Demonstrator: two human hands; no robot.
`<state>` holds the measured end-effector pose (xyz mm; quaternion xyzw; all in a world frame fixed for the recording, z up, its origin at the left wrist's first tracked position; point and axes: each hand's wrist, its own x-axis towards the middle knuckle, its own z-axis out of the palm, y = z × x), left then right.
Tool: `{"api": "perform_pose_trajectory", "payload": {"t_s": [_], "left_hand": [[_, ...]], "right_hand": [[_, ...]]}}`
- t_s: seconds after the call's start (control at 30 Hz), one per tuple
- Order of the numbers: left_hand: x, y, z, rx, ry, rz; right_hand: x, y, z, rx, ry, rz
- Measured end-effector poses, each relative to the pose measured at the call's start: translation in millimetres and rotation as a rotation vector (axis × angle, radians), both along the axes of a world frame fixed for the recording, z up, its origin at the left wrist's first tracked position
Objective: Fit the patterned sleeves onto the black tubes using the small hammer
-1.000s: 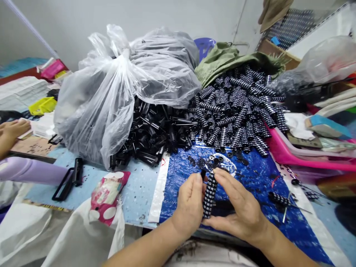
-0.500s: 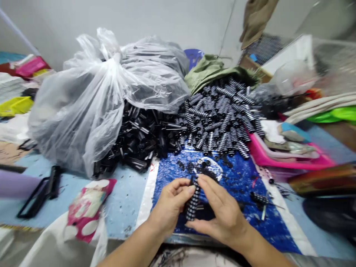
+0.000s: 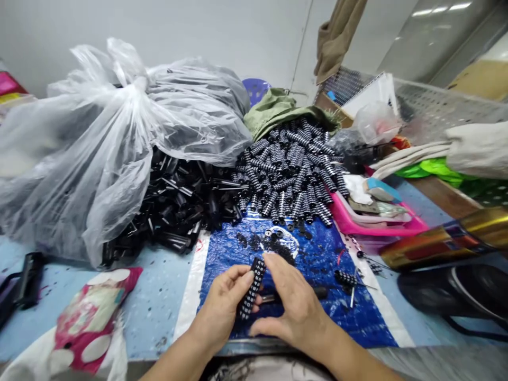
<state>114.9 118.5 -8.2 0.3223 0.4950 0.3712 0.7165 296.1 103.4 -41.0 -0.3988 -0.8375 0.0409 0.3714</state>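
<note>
My left hand [image 3: 224, 307] and my right hand [image 3: 291, 304] hold one black roller with white dots [image 3: 251, 288] between them, tilted, low over the blue sheet [image 3: 341, 312] at the table's near edge. The left fingers pinch its side; the right hand cups it from the right, fingertips on its top end. Behind my hands lie small black rings [image 3: 273, 243]. Farther back is a heap of the same dotted rollers [image 3: 291, 169], and to its left a pile of plain black tubes [image 3: 178, 203].
A big clear plastic bag [image 3: 119, 137] fills the left. A pink tray [image 3: 371, 225] and a shiny gold-red roll [image 3: 440, 241] lie at the right, a loose dotted roller [image 3: 346, 277] on the sheet. A pink dotted pouch [image 3: 89, 315] lies near left.
The view swung right and the whole scene shifted left. The roller in my hands tilted over, and the small black piece above its top end is gone from sight.
</note>
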Motion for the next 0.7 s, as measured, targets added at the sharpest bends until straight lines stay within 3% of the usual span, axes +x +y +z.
{"api": "perform_pose_trajectory", "payload": {"t_s": [0.17,0.23,0.3,0.43,0.6,0.7], "left_hand": [[-48,-1,-4.9,0.500,0.588,-0.019],[-70,0,-5.2,0.594,0.850,-0.118],[-84,2,-4.8,0.584,1.006,-0.254],[-91,9,-4.9,0.476,1.029,-0.441],[-87,19,-6.3,0.376,0.925,-0.464],[-90,27,-5.9,0.343,0.883,-0.516]], "right_hand": [[16,-15,-16.1,-0.138,-0.126,0.080],[20,-18,-19.8,-0.139,-0.107,0.077],[23,-17,-18.5,-0.119,-0.045,0.053],[17,-7,-10.3,-0.077,0.105,0.015],[-2,2,-6.0,-0.076,-0.118,0.022],[-7,0,6.4,-0.057,-0.012,0.102]]}}
